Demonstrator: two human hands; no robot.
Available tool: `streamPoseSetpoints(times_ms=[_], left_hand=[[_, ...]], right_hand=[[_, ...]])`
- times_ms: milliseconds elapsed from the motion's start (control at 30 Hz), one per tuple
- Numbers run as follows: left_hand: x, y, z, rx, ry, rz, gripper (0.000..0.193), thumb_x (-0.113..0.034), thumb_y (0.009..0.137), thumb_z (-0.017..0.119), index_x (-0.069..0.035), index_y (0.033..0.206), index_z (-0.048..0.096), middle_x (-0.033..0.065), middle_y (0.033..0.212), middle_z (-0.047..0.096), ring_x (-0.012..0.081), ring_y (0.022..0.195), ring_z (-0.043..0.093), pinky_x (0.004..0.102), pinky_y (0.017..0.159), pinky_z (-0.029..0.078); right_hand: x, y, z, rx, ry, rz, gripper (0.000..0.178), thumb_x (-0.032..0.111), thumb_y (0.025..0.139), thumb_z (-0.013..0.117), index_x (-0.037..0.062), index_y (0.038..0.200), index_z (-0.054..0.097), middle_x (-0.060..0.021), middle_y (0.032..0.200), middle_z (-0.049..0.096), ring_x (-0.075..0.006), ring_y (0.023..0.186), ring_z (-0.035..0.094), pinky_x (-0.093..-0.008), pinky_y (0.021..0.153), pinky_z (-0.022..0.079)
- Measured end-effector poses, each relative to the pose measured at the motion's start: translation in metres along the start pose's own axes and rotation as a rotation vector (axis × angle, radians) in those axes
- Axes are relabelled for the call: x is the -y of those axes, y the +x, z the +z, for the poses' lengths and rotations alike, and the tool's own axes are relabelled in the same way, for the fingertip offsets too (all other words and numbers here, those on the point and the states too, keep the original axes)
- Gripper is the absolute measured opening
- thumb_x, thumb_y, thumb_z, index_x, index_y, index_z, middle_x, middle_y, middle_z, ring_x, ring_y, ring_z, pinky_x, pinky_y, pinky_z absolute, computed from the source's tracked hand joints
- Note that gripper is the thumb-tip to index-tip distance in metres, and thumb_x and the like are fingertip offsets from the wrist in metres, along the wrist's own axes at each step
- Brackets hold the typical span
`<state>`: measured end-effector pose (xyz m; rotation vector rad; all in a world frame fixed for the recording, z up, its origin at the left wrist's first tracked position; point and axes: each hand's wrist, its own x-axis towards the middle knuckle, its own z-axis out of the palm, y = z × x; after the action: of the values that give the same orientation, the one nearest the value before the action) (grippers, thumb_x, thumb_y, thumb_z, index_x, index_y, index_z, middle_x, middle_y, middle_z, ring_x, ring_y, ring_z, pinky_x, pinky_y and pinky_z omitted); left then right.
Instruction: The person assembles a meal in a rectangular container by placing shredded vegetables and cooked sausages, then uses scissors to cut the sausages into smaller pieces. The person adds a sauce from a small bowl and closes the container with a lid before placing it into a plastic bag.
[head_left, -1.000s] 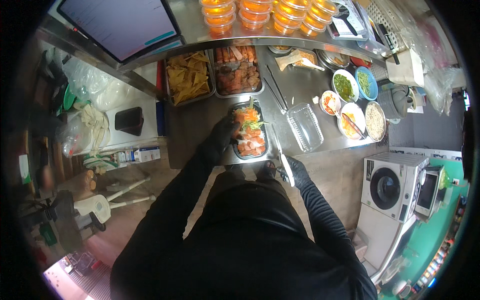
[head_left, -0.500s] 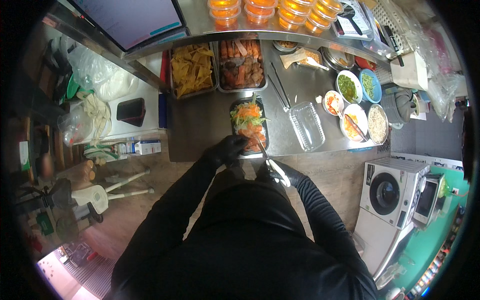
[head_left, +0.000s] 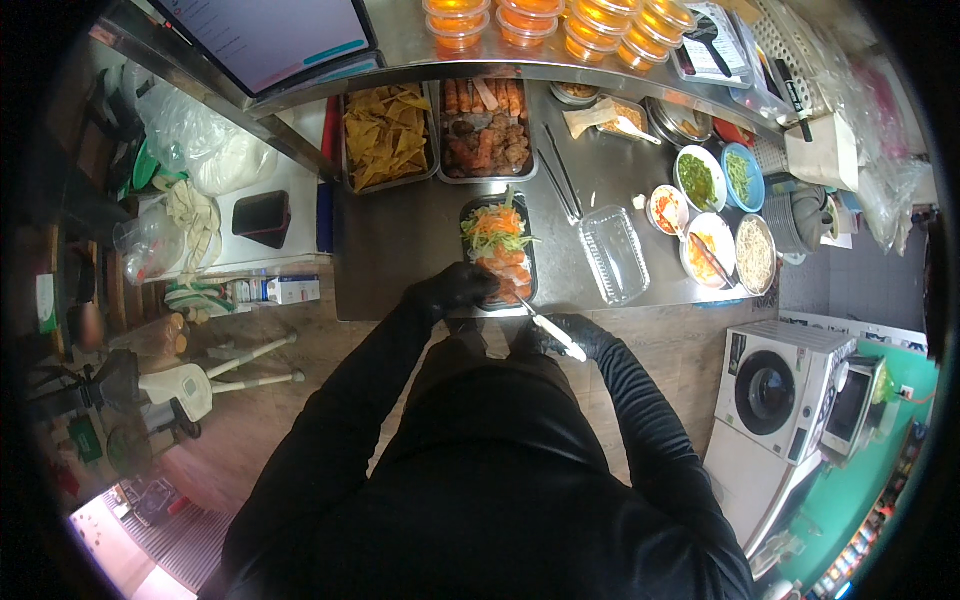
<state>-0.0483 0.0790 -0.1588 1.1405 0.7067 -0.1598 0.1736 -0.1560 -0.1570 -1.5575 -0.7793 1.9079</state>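
A black tray point(head_left: 534, 262) of food lies near the counter's front edge. Shredded carrot and greens point(head_left: 497, 228) fill its far part, and orange-brown sliced meat point(head_left: 508, 270) its near part. My gloved right hand point(head_left: 572, 334) grips white-handled scissors point(head_left: 552, 332), whose blades reach the meat at the tray's near right. Over the tray's near left edge, my gloved left hand point(head_left: 462, 288) has its fingers closed against the meat; what they pinch is hidden. A clear plastic lid point(head_left: 613, 255) lies to the right of the tray, with metal tongs point(head_left: 560, 178) beyond it.
Behind stand a tray of fried chips point(head_left: 385, 140) and a tray of cooked meat point(head_left: 487, 130). To the right are several bowls, including a white bowl of chopped greens point(head_left: 697, 178) and a bowl of sprouts point(head_left: 755, 252). A shelf point(head_left: 400, 78) holding orange-filled cups point(head_left: 528, 22) crosses above.
The scissors' handles have come together from a spread position, and the blades have closed at the meat. My left hand stays at the tray's edge.
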Motion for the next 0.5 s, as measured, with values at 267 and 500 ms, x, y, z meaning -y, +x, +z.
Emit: streamPoseSetpoints(times_ms=[267, 500], left_hand=[[-0.008, -0.005, 0.006, -0.123, 0.034, -0.107, 0.033, -0.032, 0.097, 0.071, -0.002, 0.108, 0.073, 0.0062, 0.091, 0.068, 0.0145, 0.083, 0.062, 0.0316, 0.076, 0.052], [0.006, -0.007, 0.007, -0.127, -0.087, -0.019, 0.029, -0.026, 0.100, 0.068, 0.000, 0.110, 0.073, 0.0051, 0.093, 0.069, 0.0120, 0.082, 0.062, 0.0293, 0.074, 0.051]], right_hand=[[-0.018, 0.007, -0.011, -0.076, 0.281, 0.159, 0.032, 0.029, 0.102, 0.066, 0.0096, 0.128, 0.071, 0.0038, 0.090, 0.072, -0.0020, 0.060, 0.057, -0.0174, 0.050, 0.044], [-0.016, 0.006, -0.016, -0.098, -0.052, 0.136, 0.032, 0.036, 0.100, 0.069, 0.0117, 0.120, 0.077, 0.0048, 0.078, 0.069, -0.0030, 0.055, 0.053, -0.0202, 0.047, 0.040]])
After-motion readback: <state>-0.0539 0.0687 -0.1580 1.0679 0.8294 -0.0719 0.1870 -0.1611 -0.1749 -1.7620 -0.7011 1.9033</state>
